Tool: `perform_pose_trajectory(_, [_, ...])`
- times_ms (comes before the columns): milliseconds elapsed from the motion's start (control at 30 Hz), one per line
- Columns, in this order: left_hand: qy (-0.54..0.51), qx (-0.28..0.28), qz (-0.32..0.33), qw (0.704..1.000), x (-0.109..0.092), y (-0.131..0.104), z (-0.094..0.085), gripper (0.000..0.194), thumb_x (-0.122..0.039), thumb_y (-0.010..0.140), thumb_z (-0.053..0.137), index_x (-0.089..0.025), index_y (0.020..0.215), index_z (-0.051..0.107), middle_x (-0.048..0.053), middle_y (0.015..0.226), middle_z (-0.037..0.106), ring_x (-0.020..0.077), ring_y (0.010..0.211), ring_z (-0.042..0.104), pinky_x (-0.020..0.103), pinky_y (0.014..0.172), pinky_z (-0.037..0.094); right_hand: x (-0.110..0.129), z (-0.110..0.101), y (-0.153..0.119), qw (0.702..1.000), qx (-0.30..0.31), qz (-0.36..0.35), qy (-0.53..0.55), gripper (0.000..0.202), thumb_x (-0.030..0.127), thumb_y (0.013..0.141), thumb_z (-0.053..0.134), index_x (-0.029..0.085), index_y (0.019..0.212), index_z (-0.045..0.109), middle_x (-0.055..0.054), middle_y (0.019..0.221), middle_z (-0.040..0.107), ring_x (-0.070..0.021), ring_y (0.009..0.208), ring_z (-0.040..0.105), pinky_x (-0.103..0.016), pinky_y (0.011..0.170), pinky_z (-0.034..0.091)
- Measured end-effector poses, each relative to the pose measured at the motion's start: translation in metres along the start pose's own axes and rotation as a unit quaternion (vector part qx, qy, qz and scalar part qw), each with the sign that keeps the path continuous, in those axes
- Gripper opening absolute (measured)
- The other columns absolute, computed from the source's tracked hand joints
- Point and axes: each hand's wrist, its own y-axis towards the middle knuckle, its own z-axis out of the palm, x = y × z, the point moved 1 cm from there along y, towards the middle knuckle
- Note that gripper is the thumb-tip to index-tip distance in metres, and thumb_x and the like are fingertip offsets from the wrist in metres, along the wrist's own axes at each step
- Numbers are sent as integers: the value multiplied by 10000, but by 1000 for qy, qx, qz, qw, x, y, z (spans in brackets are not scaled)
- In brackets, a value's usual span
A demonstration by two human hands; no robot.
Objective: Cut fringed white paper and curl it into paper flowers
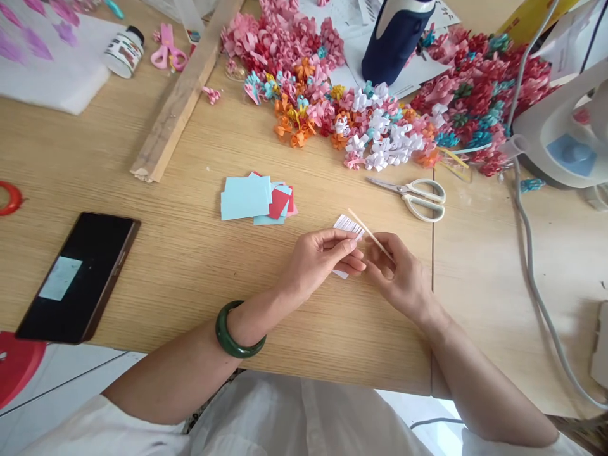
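Note:
My left hand (327,253) pinches a small piece of white paper (348,223) between thumb and fingers; its far edge is cut into a fringe of narrow strips. In my right hand (401,272), the fingers are curled around a thin pale stick (365,227) that slants up and left past the fringe. The two hands nearly meet over the table, the fingertips close together. To their left lies a loose pile of light blue, red and pink paper pieces (246,197). Scissors with cream handles (422,197) rest beyond my right hand.
Heaps of curled paper flowers (380,136) spread along the back, around a dark blue bottle (396,44). A wooden bar (178,107), pink scissors (168,50) and a phone (78,275) lie left. At right stand a white appliance (560,114) and a grey cable (527,240).

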Motion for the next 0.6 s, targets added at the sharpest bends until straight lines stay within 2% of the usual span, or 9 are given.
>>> perform_pose_trajectory(33, [-3, -2, 1, 1000, 0, 0, 0, 262, -319, 791, 764, -108, 934, 705, 38, 739, 743, 137, 580, 713, 254, 594, 613, 1, 0, 0, 999, 6, -13, 36, 283, 363, 873, 669, 202, 1096, 606, 0, 802, 648, -134, 652, 598, -254, 557, 450])
perform_pose_trajectory(100, [-12, -4, 4, 1000, 1, 1, -1, 262, -321, 792, 762, -113, 942, 705, 30, 727, 741, 134, 570, 709, 250, 582, 609, 1, 0, 1, 996, -26, -38, 70, 205, 362, 954, 588, 201, 1072, 637, -23, 844, 654, -135, 683, 586, -266, 573, 452])
perform_pose_trajectory(200, [-22, -4, 5, 1000, 1, 1, -2, 248, -310, 793, 759, -114, 936, 706, 23, 714, 732, 135, 559, 705, 255, 579, 608, 0, -1, 2, 989, -115, -91, 35, 177, 265, 1003, 523, 221, 967, 691, -28, 833, 664, -149, 726, 578, -301, 635, 459])
perform_pose_trajectory(267, [-19, -7, 5, 1000, 0, 1, -1, 240, -307, 797, 752, -115, 934, 706, 22, 715, 727, 136, 566, 706, 259, 582, 609, 0, -1, 1, 980, -147, -135, -7, 168, 214, 992, 542, 236, 973, 708, -29, 829, 677, -167, 758, 585, -333, 690, 472])
perform_pose_trajectory(367, [-3, -11, 9, 1000, 0, 0, 0, 211, -303, 801, 742, -118, 890, 696, 22, 721, 718, 135, 578, 703, 261, 591, 609, 1, -1, 0, 973, -148, -173, -49, 164, 182, 977, 561, 243, 1002, 712, -36, 845, 699, -186, 781, 595, -359, 707, 479])
perform_pose_trajectory(600, [12, 6, 9, 1000, 0, -2, 0, 190, -289, 814, 722, -121, 898, 690, 19, 728, 725, 123, 546, 692, 248, 579, 598, 3, 1, 1, 972, -151, -171, -61, 133, 170, 955, 601, 229, 976, 718, -33, 827, 703, -178, 759, 579, -345, 680, 476])
